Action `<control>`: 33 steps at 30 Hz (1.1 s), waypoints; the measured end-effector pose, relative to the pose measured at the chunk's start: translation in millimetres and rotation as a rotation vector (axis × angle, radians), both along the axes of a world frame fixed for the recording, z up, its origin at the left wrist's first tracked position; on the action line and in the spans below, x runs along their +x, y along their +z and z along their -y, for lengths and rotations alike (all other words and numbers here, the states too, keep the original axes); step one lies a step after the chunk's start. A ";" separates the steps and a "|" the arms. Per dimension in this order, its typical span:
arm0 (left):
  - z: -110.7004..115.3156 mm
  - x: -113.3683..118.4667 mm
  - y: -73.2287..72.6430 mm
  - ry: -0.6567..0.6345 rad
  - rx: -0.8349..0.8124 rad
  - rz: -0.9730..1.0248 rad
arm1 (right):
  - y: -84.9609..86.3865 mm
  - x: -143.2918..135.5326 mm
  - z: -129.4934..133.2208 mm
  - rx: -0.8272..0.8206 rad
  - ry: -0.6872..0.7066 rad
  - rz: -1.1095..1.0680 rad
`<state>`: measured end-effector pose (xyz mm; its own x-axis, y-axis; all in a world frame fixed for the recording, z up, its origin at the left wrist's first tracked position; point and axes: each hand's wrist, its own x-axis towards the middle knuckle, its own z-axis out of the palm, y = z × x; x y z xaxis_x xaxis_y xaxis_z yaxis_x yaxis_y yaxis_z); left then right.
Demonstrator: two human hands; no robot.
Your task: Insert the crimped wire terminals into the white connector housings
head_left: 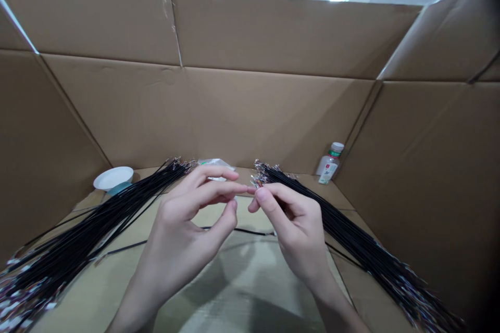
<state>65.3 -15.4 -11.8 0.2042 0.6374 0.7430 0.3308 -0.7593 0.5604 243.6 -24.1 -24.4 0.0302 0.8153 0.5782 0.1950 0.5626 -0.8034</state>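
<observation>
Left hand (185,221): fingers extended, thumb apart, nothing gripped; a fingertip at the right hand's fingertips.
Right hand (300,223): thumb and forefinger pinching wires (256,182), between the hands.
Cable (250,231): black, passing behind both hands.
Left bundle (117,213): black, left of left hand.
Right bundle (346,223): black, right of right hand.
Bowl (113,178): beyond left hand, leftward.
Bottle (330,164): beyond right hand, rightward.

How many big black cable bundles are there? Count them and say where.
2: the left bundle slants beside the left hand, the right bundle beside the right hand.
</observation>
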 end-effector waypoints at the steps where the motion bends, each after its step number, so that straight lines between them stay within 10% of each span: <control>1: 0.3 -0.5 0.7 0.003 0.003 0.001 | 0.0 -0.2 -0.9 -0.011 0.018 -0.012; 33: -7.0 -3.2 0.7 0.004 0.172 -0.131 | -4.7 2.3 -14.7 -0.069 0.165 -0.055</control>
<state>62.1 -8.5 -11.1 0.3036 0.5045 0.8082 0.3955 -0.8385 0.3748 245.9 -9.5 -29.1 -0.0772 0.8494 0.5220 0.0588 0.5265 -0.8481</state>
